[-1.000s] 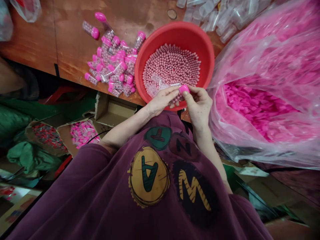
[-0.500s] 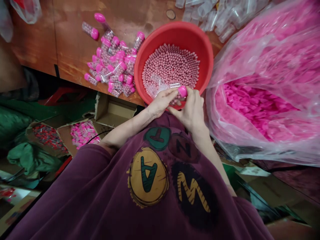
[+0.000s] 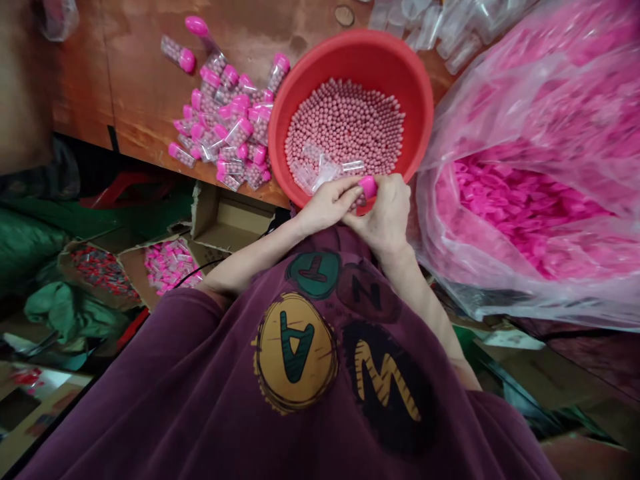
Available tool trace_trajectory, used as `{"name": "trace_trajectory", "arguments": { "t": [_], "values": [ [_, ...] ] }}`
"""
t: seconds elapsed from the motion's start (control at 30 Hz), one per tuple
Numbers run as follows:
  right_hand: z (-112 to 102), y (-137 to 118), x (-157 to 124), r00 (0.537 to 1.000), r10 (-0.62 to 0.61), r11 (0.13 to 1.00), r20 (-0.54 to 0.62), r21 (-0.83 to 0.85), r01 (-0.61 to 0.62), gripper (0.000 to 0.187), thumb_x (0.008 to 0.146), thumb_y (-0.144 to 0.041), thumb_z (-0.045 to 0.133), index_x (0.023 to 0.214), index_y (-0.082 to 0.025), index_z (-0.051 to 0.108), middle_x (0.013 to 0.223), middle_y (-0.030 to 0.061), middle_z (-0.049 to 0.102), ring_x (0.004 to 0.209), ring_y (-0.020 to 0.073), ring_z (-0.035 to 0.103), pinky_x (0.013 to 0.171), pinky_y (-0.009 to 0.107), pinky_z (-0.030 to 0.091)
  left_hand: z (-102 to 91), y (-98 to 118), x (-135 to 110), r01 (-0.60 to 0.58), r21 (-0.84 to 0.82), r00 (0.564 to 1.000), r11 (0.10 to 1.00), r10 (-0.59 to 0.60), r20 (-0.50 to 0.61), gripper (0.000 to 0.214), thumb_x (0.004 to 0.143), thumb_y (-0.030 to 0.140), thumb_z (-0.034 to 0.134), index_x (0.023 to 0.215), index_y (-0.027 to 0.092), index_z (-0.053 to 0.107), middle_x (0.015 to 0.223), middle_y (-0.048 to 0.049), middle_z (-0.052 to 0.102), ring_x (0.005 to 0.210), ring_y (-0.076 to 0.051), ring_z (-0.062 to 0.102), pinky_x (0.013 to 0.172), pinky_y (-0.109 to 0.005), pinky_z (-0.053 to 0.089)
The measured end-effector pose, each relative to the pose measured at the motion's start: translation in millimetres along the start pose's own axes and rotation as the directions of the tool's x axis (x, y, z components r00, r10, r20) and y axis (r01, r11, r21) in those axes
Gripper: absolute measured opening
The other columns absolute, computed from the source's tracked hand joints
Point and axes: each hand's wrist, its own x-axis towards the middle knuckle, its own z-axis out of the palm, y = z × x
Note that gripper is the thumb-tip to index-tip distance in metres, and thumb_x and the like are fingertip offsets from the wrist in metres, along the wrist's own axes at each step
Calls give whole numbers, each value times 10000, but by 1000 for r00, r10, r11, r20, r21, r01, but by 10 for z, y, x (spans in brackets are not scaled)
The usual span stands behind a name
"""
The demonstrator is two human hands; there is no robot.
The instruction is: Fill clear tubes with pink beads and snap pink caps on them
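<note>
At the near rim of a red bowl (image 3: 419,93), my two hands meet over a small clear bottle of pink beads. My left hand (image 3: 327,203) is closed round the bottle's body, which the fingers mostly cover. The pink cap (image 3: 369,186) sits at the bottle's end, with my right hand (image 3: 387,210) closed against it. Whether the cap is fully seated, I cannot tell. Behind the hands, pink beads (image 3: 345,120) fill the bowl's bottom, and several empty clear bottles (image 3: 320,170) lie on them.
Left of the bowl, capped bottles of beads (image 3: 235,127) are heaped on the wooden table (image 3: 145,120). Clear empty tubes (image 3: 430,27) lie at the back. A large plastic bag of pink caps (image 3: 515,200) stands right. Cardboard boxes (image 3: 227,217) sit below the edge; another person's arm (image 3: 23,87) shows far left.
My hands have drawn closer together round the bottle, and my right fingers have curled in more at the pink cap. The view has shifted slightly.
</note>
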Motion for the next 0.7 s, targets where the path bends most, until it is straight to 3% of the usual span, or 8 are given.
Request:
{"name": "trace_trajectory", "arguments": {
  "t": [0.2, 0.43, 0.53, 0.6, 0.7],
  "values": [
    [76, 10, 6, 999, 30, 999, -27, -43, -31, 587, 921, -627, 833, 1326, -246, 643, 1274, 200, 717, 1274, 480, 666, 1124, 717, 561, -48, 58, 19, -6, 62, 999, 998, 3, 50, 184, 1109, 198, 759, 934, 194, 817, 822, 3, 738, 819, -151, 700, 888, -298, 585],
    [138, 2, 33, 992, 50, 998, 116, -40, -46, 482, 960, -525, 830, 1275, -211, 644, 1288, 244, 715, 1318, 483, 654, 1173, 709, 543, -93, -105, 116, -18, 171, 1000, 985, 21, -14, 171, 1069, 209, 794, 906, 214, 844, 792, -25, 752, 972, -236, 757, 1021, -364, 621],
    [223, 21, -4, 997, 57, 997, 58, 39, -60, 513, 974, -495, 827, 1366, -222, 639, 1326, 224, 733, 1316, 453, 667, 1166, 694, 565, -135, -139, 140, 26, 105, 1000, 994, -26, -6, 165, 1078, 223, 807, 921, 200, 853, 809, -16, 772, 968, -206, 767, 1037, -343, 630],
    [259, 30, -17, 997, 77, 994, 9, 77, -78, 608, 953, -491, 851, 1442, -209, 624, 1358, 220, 729, 1335, 455, 672, 1163, 695, 573, -153, -127, 141, 66, 8, 998, 998, -66, -15, 79, 1074, 194, 811, 1043, 182, 882, 917, -15, 839, 1019, -177, 789, 1073, -314, 628],
    [242, 24, -5, 997, 75, 986, -13, 150, -72, 720, 963, -510, 878, 1557, -226, 587, 1481, 232, 705, 1426, 468, 643, 1207, 706, 564, -162, -80, 134, 163, -134, 986, 977, -167, -15, 152, 1073, 203, 832, 1208, 166, 890, 1038, -39, 896, 1003, -159, 821, 1061, -297, 647]
  ]
}}
